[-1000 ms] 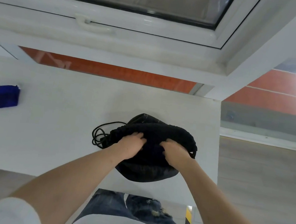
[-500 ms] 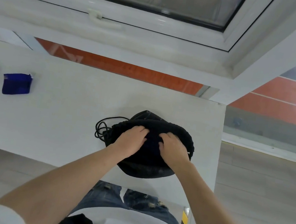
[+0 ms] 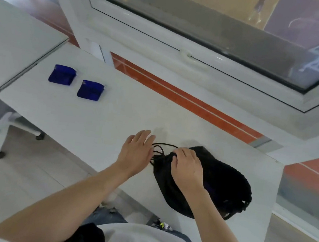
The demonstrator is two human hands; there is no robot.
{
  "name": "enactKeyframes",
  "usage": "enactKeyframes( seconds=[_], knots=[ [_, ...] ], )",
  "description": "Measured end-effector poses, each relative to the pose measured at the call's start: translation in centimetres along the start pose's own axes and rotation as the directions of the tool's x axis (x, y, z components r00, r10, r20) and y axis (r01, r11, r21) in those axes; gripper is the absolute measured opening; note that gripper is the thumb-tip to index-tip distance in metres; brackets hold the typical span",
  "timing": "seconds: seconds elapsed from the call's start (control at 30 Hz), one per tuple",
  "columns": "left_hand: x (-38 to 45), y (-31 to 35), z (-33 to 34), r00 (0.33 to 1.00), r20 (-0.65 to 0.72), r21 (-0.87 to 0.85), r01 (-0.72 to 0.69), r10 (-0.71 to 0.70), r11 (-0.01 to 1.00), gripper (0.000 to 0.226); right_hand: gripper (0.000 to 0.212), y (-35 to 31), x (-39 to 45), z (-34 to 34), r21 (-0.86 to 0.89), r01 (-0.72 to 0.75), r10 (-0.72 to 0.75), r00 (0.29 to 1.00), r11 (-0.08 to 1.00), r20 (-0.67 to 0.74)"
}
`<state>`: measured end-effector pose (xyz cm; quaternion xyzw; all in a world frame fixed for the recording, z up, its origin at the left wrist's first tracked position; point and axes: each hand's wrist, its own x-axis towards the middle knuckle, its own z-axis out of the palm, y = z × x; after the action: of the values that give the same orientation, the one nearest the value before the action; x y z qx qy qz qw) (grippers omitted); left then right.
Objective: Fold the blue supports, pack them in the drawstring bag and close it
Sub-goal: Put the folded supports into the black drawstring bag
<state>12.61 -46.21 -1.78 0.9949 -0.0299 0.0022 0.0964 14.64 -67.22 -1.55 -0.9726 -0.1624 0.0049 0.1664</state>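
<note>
Head view: white table (image 3: pixel 114 119) under window (image 3: pixel 217 27); right hand (image 3: pixel 186 168) gripping black bag (image 3: pixel 221 182), left fingers (image 3: pixel 144 137) straight.

Matt black cloth bag (image 3: pixel 217 181); tabletop (image 3: pixel 97 125) seemingly smooth laminate.

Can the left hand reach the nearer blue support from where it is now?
Probably yes. The left hand is open beside the bag cords, and only bare table lies between it and the nearer blue support; it would need stretching.
</note>
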Motion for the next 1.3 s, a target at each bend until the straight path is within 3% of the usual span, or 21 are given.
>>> enactKeyframes(
  seconds=[0.27, 0.6, 1.1, 1.3],
  knots=[
    [-3.7, -15.8, -3.4, 0.984, 0.01, 0.005, 0.181, -0.181, 0.984, 0.043, 0.028, -15.0, 4.8, 4.8, -0.001, 0.079, -0.079, 0.992, 0.997, 0.099],
    [-5.4, -33.7, -7.3, 0.973, 0.026, 0.046, 0.228, -0.229, 0.973, 0.041, 0.031, -31.5, 11.1, 9.7, 0.033, 0.078, -0.082, 0.986, 0.996, 0.146],
    [3.1, -46.5, -7.3, 0.928, 0.171, 0.019, 0.331, -0.329, 0.943, 0.047, 0.033, -38.1, 27.1, 16.2, 0.077, 0.044, -0.062, 0.967, 0.996, 0.248],
    [6.8, -50.6, -7.1, 0.92, 0.251, 0.048, 0.3, -0.302, 0.953, 0.049, 0.033, -39.1, 32.8, 17.9, 0.072, 0.004, -0.025, 0.955, 0.997, 0.297]
  ],
)
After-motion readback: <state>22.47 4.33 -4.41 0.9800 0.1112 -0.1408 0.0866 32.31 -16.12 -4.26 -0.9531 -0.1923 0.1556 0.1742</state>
